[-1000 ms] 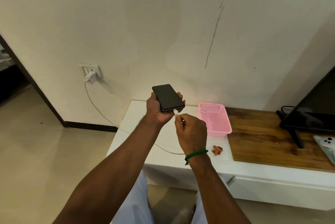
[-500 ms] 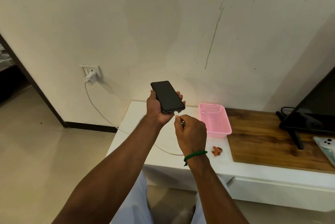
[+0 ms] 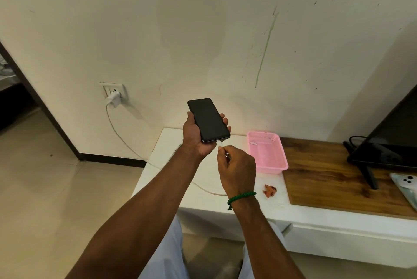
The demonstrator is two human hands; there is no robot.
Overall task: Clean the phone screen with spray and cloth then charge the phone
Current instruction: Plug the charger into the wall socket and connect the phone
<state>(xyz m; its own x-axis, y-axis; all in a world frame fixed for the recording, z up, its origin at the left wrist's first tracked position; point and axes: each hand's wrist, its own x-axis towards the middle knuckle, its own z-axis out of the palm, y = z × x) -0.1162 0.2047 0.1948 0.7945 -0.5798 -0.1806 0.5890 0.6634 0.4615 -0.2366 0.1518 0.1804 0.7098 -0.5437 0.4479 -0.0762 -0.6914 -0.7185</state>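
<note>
My left hand [image 3: 195,136] grips a black phone [image 3: 208,119] with a dark screen, held up above the left end of the white cabinet [image 3: 203,202]. Just below it, my right hand [image 3: 237,169] pinches the white plug [image 3: 220,143] of the charging cable at the phone's bottom edge. The white cable [image 3: 121,135] runs from under my arms across the cabinet and up to a white charger [image 3: 114,99] plugged into the wall socket [image 3: 112,89]. No spray bottle or cloth is in view.
A pink plastic basket [image 3: 267,153] stands on the cabinet to the right of my hands, and a small orange object [image 3: 269,190] lies in front of it. Further right are a wooden top [image 3: 334,179], a dark screen on a stand [image 3: 392,143] and a second phone [image 3: 406,185].
My left hand has raised and tilted the phone slightly. My right hand has kept the plug at the phone's bottom edge, following it up.
</note>
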